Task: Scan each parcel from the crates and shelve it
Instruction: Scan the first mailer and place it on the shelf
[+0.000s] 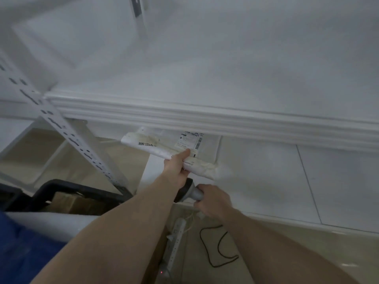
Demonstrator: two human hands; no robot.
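Parcel [164,149], a white bag with a printed label, lies partly under the upper shelf [205,117], over the lower shelf board [266,171]. Left hand [176,169] grips its near edge, thumb on top, fingers curled beneath. Right hand [213,200] is clenched round the grey scanner [189,191] handle, just below the parcel. Black crate [67,193] stands lower left; power strip [174,242] and cord lie on the floor.
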